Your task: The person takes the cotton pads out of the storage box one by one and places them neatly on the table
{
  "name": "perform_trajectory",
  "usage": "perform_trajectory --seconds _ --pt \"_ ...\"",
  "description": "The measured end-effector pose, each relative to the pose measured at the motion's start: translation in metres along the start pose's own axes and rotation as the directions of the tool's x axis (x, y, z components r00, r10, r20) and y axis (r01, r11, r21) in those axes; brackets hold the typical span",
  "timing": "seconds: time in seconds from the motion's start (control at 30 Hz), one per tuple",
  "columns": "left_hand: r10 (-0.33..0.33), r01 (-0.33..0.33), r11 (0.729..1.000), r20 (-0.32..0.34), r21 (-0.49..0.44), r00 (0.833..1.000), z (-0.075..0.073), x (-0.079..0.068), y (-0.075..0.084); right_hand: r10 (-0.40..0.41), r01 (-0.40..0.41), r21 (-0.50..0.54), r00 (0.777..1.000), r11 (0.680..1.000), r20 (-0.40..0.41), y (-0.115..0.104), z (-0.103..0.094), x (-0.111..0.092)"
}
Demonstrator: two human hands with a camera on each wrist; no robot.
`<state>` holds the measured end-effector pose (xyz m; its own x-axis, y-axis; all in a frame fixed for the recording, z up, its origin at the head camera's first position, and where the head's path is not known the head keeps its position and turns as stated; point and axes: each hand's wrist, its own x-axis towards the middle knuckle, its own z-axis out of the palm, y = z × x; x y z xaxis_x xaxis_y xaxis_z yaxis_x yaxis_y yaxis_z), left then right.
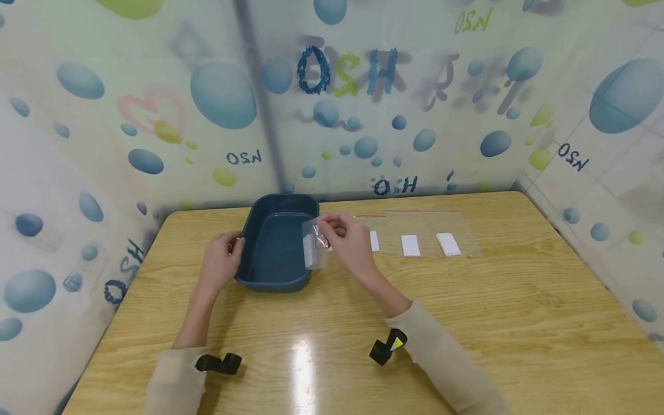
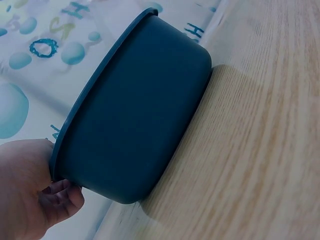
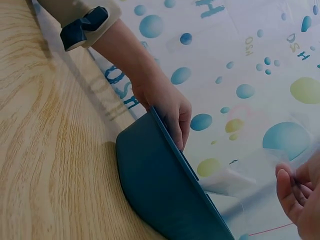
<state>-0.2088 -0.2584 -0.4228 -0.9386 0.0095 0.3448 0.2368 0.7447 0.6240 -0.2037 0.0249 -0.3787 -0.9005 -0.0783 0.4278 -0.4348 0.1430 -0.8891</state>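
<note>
A dark blue plastic basin stands on the table. My left hand grips its left rim, the thumb on the near side and the fingers curled by the edge, as the left wrist view shows. My right hand pinches the top corner of a small clear plastic bag between thumb and fingers. Something white and flat shows inside that bag, which hangs over the basin's right rim. At the right border of the right wrist view, the same hand holds the see-through bag.
To the right of the basin, clear zip bags lie in a row on the wooden table. White rectangular pieces are inside them, the rightmost a thicker white piece. A patterned wall closes off the table's back.
</note>
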Motion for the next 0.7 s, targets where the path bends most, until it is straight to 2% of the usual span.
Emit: perform_trajectory --seconds 0.27,0.57,0.7 --pt "-0.002 0.002 1.0 0.002 -0.001 1.0 0.0 0.001 0.0 0.003 -0.003 0.028 1.0 1.0 -0.02 0.003 -0.015 -0.002" --pt "0.029 -0.028 1.0 -0.025 0.009 0.999 0.003 0.0 -0.003 0.004 0.0 0.089 0.999 0.996 -0.034 0.003 -0.031 -0.002" --pt "0.025 -0.025 1.0 -0.021 0.004 0.999 0.003 0.0 -0.004 -0.009 0.012 0.075 0.999 0.997 -0.032 0.003 -0.036 -0.001"
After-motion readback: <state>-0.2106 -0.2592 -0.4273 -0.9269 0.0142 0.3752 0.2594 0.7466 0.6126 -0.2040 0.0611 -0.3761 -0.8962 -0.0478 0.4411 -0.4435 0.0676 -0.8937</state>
